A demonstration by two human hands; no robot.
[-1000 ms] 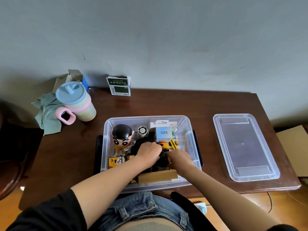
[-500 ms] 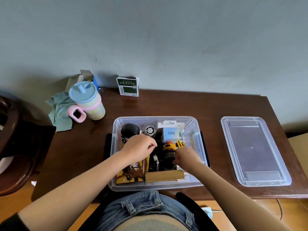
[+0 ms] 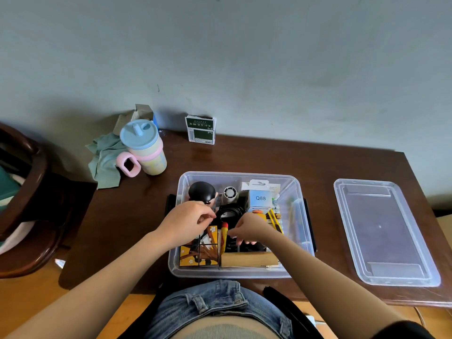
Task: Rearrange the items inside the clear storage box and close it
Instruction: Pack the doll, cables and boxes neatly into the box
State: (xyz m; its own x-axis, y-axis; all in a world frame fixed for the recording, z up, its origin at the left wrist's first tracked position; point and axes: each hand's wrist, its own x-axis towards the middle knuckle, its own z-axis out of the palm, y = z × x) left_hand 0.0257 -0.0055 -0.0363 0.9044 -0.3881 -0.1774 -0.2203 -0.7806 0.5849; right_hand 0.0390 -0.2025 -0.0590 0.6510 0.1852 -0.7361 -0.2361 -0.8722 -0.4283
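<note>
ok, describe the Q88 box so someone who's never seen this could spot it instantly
On the dark wooden table sits an open clear storage box, its lid lying apart to the right. Look along the box's far wall, right of centre, beyond both hands. The Q88 box is a small pale blue carton printed "Q88", right of the small white fan.

- A pastel cup (image 3: 146, 149) with a blue lid and pink handle stands at the far left of a dark wooden table (image 3: 269, 160).
- A crumpled green cloth (image 3: 104, 160) lies just beside it, with grey cardboard (image 3: 137, 115) behind.
- A green-and-white carton (image 3: 201, 129) stands upright against the grey wall (image 3: 244, 57).
- A dark wooden chair (image 3: 27, 204) sits to the left.
</note>
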